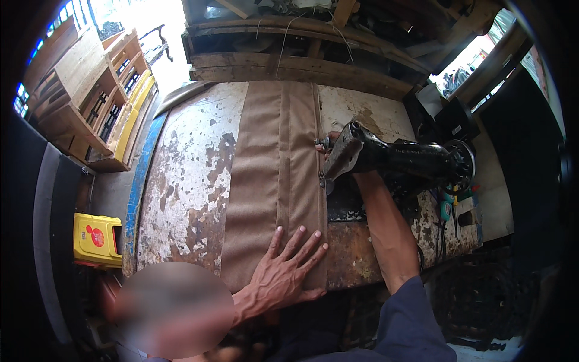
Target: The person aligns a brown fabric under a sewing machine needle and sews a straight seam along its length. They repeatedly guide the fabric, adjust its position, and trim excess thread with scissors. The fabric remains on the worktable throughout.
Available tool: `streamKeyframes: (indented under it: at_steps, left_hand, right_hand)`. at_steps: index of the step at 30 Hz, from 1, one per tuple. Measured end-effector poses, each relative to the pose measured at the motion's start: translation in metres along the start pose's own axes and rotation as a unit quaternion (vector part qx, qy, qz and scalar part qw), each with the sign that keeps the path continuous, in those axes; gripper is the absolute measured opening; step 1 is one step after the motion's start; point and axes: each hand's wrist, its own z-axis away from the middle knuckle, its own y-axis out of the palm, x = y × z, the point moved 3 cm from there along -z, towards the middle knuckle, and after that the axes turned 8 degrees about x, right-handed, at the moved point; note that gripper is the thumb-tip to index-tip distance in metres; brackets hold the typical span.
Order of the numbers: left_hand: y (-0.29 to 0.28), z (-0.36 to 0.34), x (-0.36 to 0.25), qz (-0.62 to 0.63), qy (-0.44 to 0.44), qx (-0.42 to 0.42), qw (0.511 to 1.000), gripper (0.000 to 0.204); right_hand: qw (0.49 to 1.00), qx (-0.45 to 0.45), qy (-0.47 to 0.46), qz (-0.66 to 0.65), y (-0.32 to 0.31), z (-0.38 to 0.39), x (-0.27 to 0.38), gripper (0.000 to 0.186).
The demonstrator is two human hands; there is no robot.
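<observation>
A long piece of brown cloth (253, 169) with lengthwise seams lies over the worn, paint-flecked table (178, 169), its right edge along a black sewing machine (416, 160). My left hand (288, 265) rests flat on the near end of this cloth, fingers spread. My right forearm reaches up beside the machine's bed, and my right hand (327, 151) is at the cloth's right edge, mostly hidden behind the machine's head, so its grip is unclear.
Wooden shelving (301, 63) stands behind the table. Wooden racks (90, 96) and a yellow container (96, 238) are at the left. A small teal object (446, 211) with cords is right of the machine. A blurred patch covers the lower left.
</observation>
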Motion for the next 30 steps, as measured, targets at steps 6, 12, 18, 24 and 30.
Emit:
streamKeyframes:
  at_steps: [6, 12, 18, 24, 30]
  left_hand:
    - [-0.006, -0.005, 0.006, -0.005, -0.005, -0.008, 1.0, 0.1]
    - [-0.011, -0.014, 0.013, -0.011, -0.016, -0.004, 1.0, 0.101]
    - [-0.014, -0.024, 0.025, -0.011, -0.016, -0.021, 1.0, 0.098]
    - [-0.019, -0.036, 0.036, -0.019, -0.023, -0.028, 0.999, 0.099]
    - [-0.025, -0.051, 0.05, -0.017, -0.028, -0.033, 0.999, 0.099]
  right_hand:
    - [0.982, -0.149, 0.107, -0.051, 0.015, -0.009, -0.005, 0.053]
    - [0.972, -0.125, 0.158, 0.122, 0.008, -0.034, -0.001, 0.029]
    - [0.868, -0.183, 0.23, 0.4, 0.018, -0.05, 0.013, 0.031]
    - [0.778, -0.254, 0.292, 0.496, 0.018, -0.074, 0.023, 0.019]
    - [0.722, -0.266, 0.276, 0.576, 0.009, -0.088, 0.022, 0.022]
